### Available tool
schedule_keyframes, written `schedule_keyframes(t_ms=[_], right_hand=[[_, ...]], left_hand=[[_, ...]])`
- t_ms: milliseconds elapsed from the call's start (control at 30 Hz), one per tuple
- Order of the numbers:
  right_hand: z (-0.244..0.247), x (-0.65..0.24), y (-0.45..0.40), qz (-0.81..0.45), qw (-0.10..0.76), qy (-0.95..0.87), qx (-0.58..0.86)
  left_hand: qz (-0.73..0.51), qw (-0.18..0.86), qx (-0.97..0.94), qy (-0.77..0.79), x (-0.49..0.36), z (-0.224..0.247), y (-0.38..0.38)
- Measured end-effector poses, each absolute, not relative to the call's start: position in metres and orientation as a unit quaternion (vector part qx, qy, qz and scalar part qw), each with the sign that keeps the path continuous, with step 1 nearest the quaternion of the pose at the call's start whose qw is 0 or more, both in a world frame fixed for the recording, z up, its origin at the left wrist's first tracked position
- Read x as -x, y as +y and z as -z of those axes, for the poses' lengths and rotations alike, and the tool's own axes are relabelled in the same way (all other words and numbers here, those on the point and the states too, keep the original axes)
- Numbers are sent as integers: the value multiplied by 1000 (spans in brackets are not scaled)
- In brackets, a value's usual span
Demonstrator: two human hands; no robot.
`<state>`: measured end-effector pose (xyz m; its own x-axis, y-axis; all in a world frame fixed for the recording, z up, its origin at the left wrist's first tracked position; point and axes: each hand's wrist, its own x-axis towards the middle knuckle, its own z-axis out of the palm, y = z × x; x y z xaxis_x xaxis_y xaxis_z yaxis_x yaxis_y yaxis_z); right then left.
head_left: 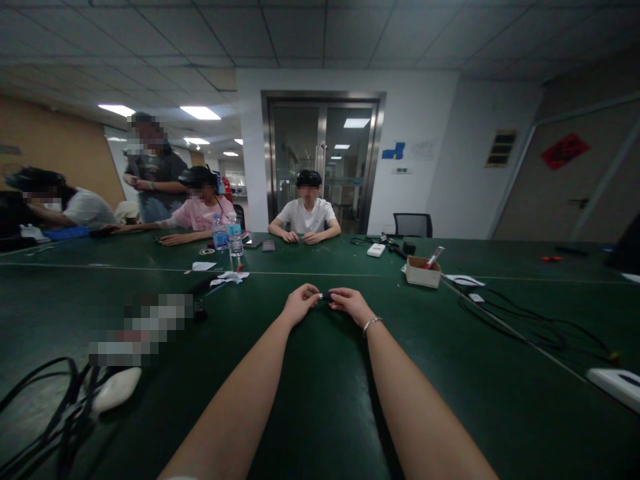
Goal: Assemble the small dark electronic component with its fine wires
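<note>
Over the green table (pixel 320 380), my left hand (pixel 300 305) pinches the silvery end of a small dark object (pixel 327 297) and my right hand (pixel 353 305) grips its dark end, holding it between my fingertips. Beyond, rightward, stands a small box (pixel 423 276); farther, a person (pixel 309 217) sits facing me.

Dim light, bright ceiling panels (pixel 200 113) at back left, stretched edges.

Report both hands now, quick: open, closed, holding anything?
Left hand: closed, fingertips pinching the silvery end of a small black object.
Right hand: closed, holding the same object by its black part.
</note>
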<state>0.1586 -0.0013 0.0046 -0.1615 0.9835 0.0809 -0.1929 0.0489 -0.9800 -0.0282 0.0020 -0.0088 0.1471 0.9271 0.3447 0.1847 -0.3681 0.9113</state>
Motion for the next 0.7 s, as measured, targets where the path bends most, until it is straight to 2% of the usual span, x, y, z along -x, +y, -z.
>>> schedule_keyframes(t_ms=[700], right_hand=[[-3, -160, -1, -570, 531, -492, 390]], left_hand=[[-478, 365, -635, 484, 29, 7, 4]])
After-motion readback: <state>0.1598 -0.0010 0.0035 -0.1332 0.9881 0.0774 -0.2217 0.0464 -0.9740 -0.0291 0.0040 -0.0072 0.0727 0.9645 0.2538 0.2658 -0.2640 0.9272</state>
